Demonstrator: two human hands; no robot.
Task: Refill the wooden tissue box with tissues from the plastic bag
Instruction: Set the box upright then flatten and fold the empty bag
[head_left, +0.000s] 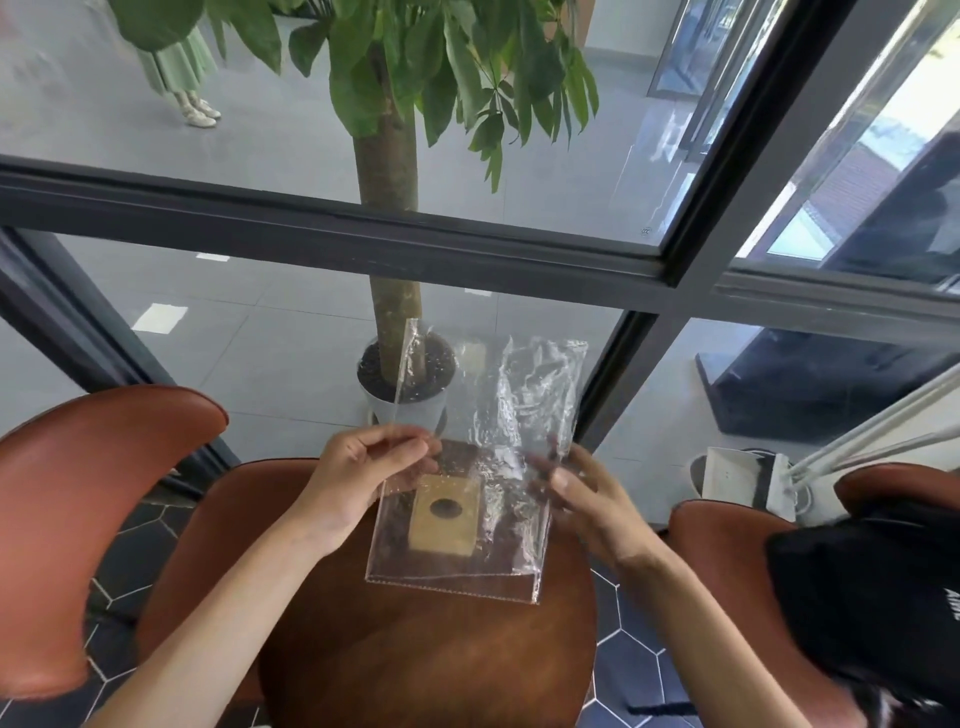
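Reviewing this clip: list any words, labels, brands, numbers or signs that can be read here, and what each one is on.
White lettering on the black garment at the right edge: cut off by the frame and blurred, not readable.
Small round mark on the window glass near the dark frame: too small to read.
Wooden tissue box, plastic bag, white plant pot: no text visible.

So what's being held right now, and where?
The clear plastic bag: left hand pinches its left edge, right hand its right edge.
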